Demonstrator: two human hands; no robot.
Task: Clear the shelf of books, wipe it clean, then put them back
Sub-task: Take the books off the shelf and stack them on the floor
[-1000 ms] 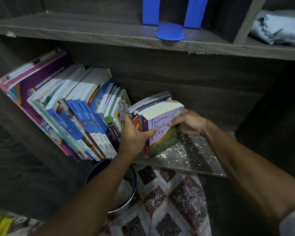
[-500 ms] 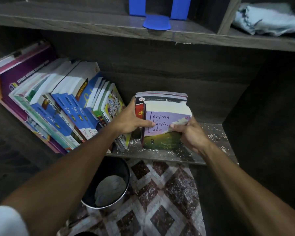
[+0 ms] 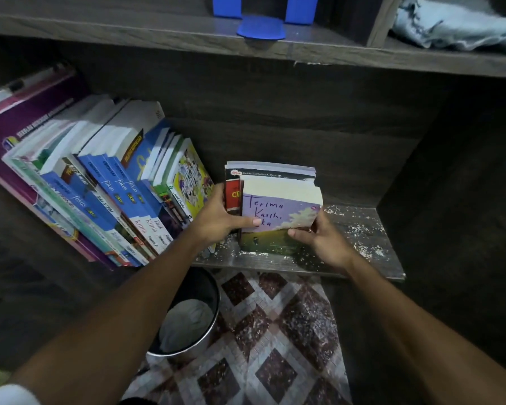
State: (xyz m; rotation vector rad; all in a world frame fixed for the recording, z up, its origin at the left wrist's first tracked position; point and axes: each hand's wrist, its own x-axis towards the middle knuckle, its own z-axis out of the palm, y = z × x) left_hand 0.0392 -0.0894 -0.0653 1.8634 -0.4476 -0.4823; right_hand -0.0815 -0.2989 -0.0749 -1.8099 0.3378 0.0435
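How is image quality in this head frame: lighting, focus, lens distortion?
Head view: dim, the cabinet's right wall nearly black. Head view: sharp at centre, title mostly readable on the purple book gripped by the left hand and right hand. Head view: wide-angle bowing bends the upper shelf edge.

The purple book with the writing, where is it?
Head view, centre: the purple book stands upright on the speckled shelf, right of the leaning books, gripped between left hand and right hand.
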